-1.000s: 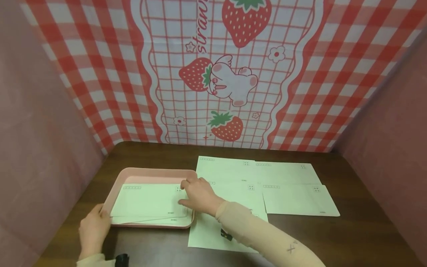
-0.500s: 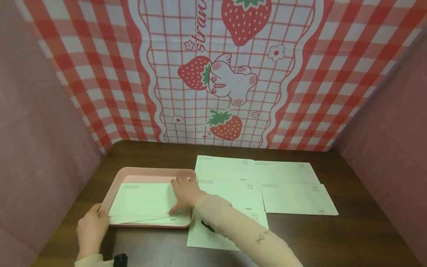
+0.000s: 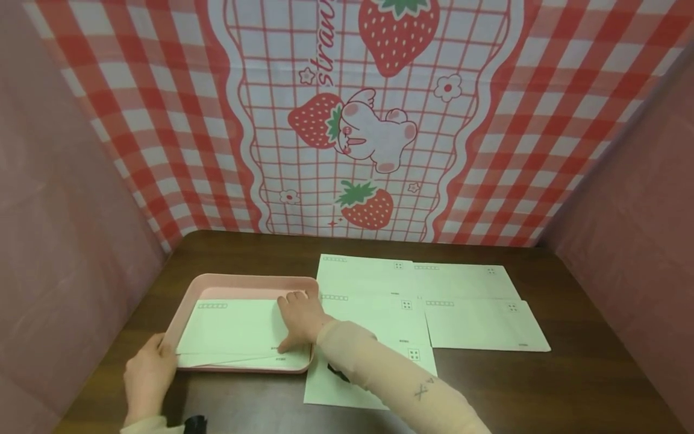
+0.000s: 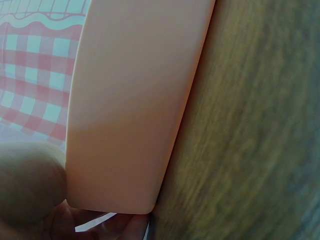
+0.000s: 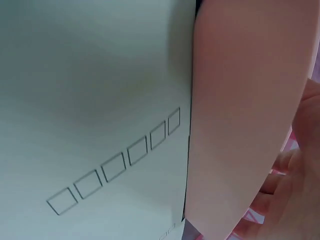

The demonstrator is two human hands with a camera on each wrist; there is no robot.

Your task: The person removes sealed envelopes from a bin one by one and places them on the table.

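A pink tray (image 3: 255, 281) on the left of the table holds a few overlapping white envelopes (image 3: 233, 327). My left hand (image 3: 147, 372) grips the tray's near left corner; in the left wrist view its thumb lies against the rim of the tray wall (image 4: 130, 110). Over the tray's right wall reaches my right hand (image 3: 302, 318), its fingers spread across the right end of the top envelope, thumb towards me. In the right wrist view, the fingers show past the tray wall (image 5: 245, 115), and what the fingertips touch is hidden.
Several more white envelopes (image 3: 482, 325) lie flat in rows to the tray's right on the brown wooden table (image 3: 542, 386). The right sleeve (image 3: 379, 367) crosses the nearest one. A strawberry-print checked cloth (image 3: 368, 132) hangs at the back, with pink cloth either side.
My right hand has moved a little left and further over the envelopes in the tray, with its fingers spread wider. My left hand has kept its grip on the tray.
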